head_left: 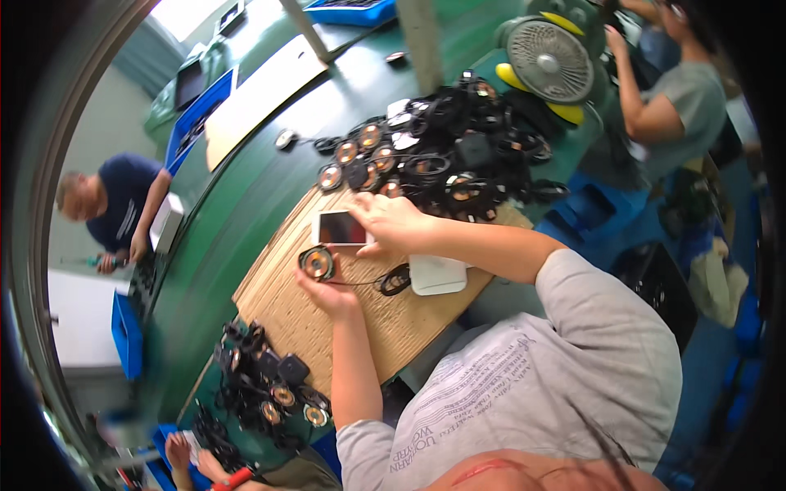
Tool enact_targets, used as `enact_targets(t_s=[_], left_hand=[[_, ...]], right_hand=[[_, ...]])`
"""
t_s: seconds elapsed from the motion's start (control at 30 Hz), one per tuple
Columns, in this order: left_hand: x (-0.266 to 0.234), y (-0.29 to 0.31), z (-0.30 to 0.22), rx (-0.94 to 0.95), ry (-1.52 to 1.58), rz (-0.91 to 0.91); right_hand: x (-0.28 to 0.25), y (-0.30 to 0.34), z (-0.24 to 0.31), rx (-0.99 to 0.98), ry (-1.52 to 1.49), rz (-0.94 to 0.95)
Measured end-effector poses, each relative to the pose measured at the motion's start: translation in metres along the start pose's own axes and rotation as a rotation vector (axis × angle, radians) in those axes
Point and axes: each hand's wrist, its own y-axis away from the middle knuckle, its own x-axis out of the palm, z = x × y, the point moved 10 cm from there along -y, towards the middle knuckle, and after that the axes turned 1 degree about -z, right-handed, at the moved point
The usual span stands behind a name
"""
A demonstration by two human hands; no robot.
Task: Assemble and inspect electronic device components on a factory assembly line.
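Note:
My left hand (332,296) holds a round black wireless charger (317,262) with a copper coil on its face, tilted up toward me. A thin black cable leads from it to a small loop (395,281) on the cardboard. Just beyond the charger, my right hand (391,222) grips the right side of a white-framed phone (341,227) with a dark screen. The phone's lower edge is close to the charger; whether they touch I cannot tell. A flat white rounded device (438,276) lies on the cardboard sheet (372,327), below my right forearm.
Several coil chargers with black cables form a large pile (442,147) beyond my hands. A smaller pile (266,380) lies at near left on the green table (254,188). A fan (548,59) stands at far right. Other people work at left, lower left and upper right.

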Motion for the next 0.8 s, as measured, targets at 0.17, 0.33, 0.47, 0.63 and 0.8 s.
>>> enact_targets(t_s=[0.17, 0.33, 0.47, 0.63, 0.8], left_hand=[[-0.006, -0.002, 0.004, -0.093, 0.038, 0.016], [0.001, -0.003, 0.005, -0.082, 0.041, 0.051], [0.0, -0.008, 0.009, -0.107, 0.066, 0.076], [-0.002, -0.012, 0.009, -0.069, 0.046, 0.111], [0.005, -0.007, 0.001, -0.081, 0.074, 0.198]], right_hand=[[-0.119, 0.048, -0.075, 0.176, -0.178, -0.446], [-0.147, 0.151, -0.279, 0.747, 0.169, -0.545], [-0.13, 0.197, -0.361, 0.803, 0.294, -0.61], [-0.13, 0.195, -0.361, 0.916, 0.153, -0.327], [-0.154, 0.206, -0.302, 0.735, -0.138, -0.649]])
